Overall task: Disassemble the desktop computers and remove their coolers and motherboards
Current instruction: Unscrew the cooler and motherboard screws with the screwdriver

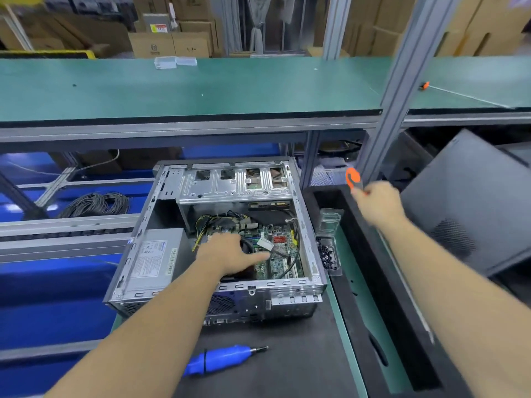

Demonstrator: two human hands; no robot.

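Observation:
An open desktop computer case [313, 271] lies on a black mat, its side panel off. Inside are the green motherboard [280, 264], a grey power supply [155, 257] at the left and a metal drive cage [232, 183] at the back. My left hand [230, 254] reaches into the case and rests over the black cooler [247, 246], fingers spread toward a black cable. My right hand [376, 205] is raised to the right of the case and pinches an orange-handled tool [352, 179]. The cooler is mostly hidden under my left hand.
A blue electric screwdriver [221, 359] lies on the mat in front of the case. A clear tray of dark screws [327, 254] sits right of the case. A black bin [382, 300] and a dark case panel [471, 202] stand further right. A green shelf [201, 87] runs overhead.

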